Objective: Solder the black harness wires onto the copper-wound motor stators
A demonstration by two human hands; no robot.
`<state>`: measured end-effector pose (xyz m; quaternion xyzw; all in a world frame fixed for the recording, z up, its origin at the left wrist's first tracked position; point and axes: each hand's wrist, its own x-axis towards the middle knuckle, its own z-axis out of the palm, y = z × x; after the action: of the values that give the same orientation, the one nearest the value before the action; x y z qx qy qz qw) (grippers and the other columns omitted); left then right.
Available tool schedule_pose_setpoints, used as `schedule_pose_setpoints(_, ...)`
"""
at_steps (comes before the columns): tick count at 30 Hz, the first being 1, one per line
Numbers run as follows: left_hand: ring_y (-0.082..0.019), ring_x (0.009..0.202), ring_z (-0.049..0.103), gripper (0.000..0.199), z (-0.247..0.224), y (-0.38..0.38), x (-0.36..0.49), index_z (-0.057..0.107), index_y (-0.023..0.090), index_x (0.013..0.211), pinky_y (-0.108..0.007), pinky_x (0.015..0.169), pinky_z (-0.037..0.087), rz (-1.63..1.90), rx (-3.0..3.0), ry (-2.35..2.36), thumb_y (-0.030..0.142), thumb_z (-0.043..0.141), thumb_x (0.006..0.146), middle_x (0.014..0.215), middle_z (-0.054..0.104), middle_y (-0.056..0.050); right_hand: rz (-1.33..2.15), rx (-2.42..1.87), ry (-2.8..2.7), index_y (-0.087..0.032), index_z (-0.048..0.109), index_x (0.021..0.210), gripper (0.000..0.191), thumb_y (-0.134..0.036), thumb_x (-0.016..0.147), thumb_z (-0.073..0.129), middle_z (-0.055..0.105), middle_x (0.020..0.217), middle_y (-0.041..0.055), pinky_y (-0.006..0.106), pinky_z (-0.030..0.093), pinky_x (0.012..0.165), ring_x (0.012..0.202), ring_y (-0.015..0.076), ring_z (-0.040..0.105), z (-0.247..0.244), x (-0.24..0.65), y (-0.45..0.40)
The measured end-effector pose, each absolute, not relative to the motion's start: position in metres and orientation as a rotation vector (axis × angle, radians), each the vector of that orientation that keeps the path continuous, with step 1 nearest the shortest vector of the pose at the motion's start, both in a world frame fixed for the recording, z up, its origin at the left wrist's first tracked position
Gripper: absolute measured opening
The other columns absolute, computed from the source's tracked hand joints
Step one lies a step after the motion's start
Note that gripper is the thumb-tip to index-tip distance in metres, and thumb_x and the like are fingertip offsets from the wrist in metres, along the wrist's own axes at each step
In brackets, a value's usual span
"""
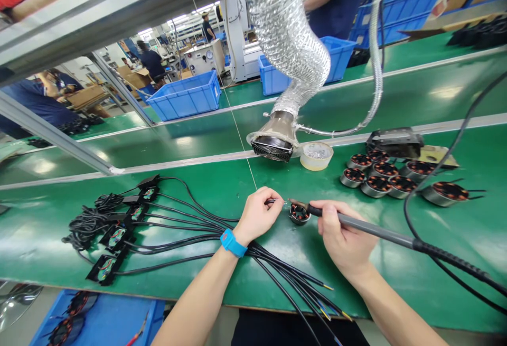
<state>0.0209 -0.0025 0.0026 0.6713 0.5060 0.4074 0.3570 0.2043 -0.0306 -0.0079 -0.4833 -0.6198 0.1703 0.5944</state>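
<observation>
My L grip (257,216) is pinched tight, thumb to fingers, on a thin black lead (271,201); can't tell which cable it belongs to. My R grip (348,237) is wrapped round the soldering iron (370,225), tip angled L, right by the L fingertips. The small stator (300,218) sits on the green bench (166,285) betw. my 2 grips, just under the iron's tip; can't tell if tip & lead touch.

Progress, my read: mid-joint on this 1, no finished joint I can make out. To the R, approx. 7 grouped stators (376,186) show no long leads, so prob. not done; 1 more stator (447,194) beside them has dark leads sticking out, maybe further along. Under my L wrist runs the black cable bundle (190,244), coloured cores bare at the near R ends & apparently unjoined, so lots left there. Its far L end meets approx. 4 open black housings (116,237) w/ boards showing, none covered yet. Fume hood (273,145) hangs just beyond the stator, white tub (317,156) next to it.
</observation>
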Motion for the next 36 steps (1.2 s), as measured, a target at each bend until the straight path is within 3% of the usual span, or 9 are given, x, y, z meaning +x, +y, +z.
schedule_pose_setpoints(4,-0.011,0.072,0.056,0.015,0.004,-0.003,0.021,0.064,0.016,0.078,-0.020,0.063,0.043,1.047,1.729,1.306,0.024,0.058,0.089,0.083,0.059,-0.001,0.399,-1.127,-1.479,-0.021,0.072,0.096,0.023,-0.033,0.099,0.052,0.064,0.062,-0.0011,0.027,0.051,0.056,0.053,0.0139,0.062,-0.008,0.204,-0.030)
schedule_pose_setpoints(7,-0.011,0.073,0.057,0.015,0.004,-0.004,0.021,0.065,0.016,0.079,-0.020,0.065,0.045,1.039,1.718,1.302,0.025,0.059,0.089,0.084,0.060,-0.002,0.396,-1.118,-1.552,-0.022,0.071,0.100,0.021,-0.032,0.099,0.053,0.068,0.072,0.0008,0.026,0.053,0.057,0.058,0.0143,0.064,-0.006,0.201,-0.028)
schedule_pose_setpoints(11,-0.012,0.075,0.058,0.015,0.003,-0.004,0.020,0.065,0.016,0.080,-0.021,0.065,0.047,1.041,1.705,1.284,0.026,0.058,0.090,0.086,0.060,-0.002,0.371,-1.003,-1.654,-0.024,0.068,0.115,0.021,-0.026,0.099,0.055,0.068,0.086,0.0028,0.028,0.056,0.068,0.067,0.0144,0.066,0.001,0.196,-0.021)
schedule_pose_setpoints(19,-0.013,0.076,0.058,0.016,0.008,-0.009,0.021,0.064,0.018,0.082,-0.021,0.065,0.046,1.042,1.793,1.305,0.025,0.055,0.092,0.085,0.059,-0.003,0.432,-0.890,-1.853,-0.027,0.051,0.138,0.045,-0.012,0.096,0.049,0.059,0.112,0.0079,0.034,0.056,0.091,0.096,0.0177,0.065,-0.001,0.191,-0.009)
schedule_pose_setpoints(29,-0.014,0.075,0.055,0.013,0.015,-0.017,0.020,0.064,0.019,0.086,-0.026,0.070,0.043,1.027,2.029,1.350,0.019,0.052,0.092,0.083,0.058,-0.002,0.361,-0.869,-1.907,-0.025,0.054,0.133,0.040,-0.012,0.096,0.046,0.055,0.105,0.0068,0.030,0.056,0.085,0.091,0.0163,0.063,-0.006,0.186,-0.009)
schedule_pose_setpoints(36,-0.014,0.076,0.060,0.012,0.015,-0.011,0.011,0.068,0.017,0.087,-0.025,0.071,0.046,0.899,1.778,1.263,0.025,0.060,0.089,0.086,0.066,-0.003,0.341,-0.909,-1.887,-0.026,0.056,0.130,0.039,-0.011,0.094,0.051,0.056,0.102,0.0063,0.029,0.057,0.082,0.085,0.0154,0.064,-0.004,0.189,-0.013)
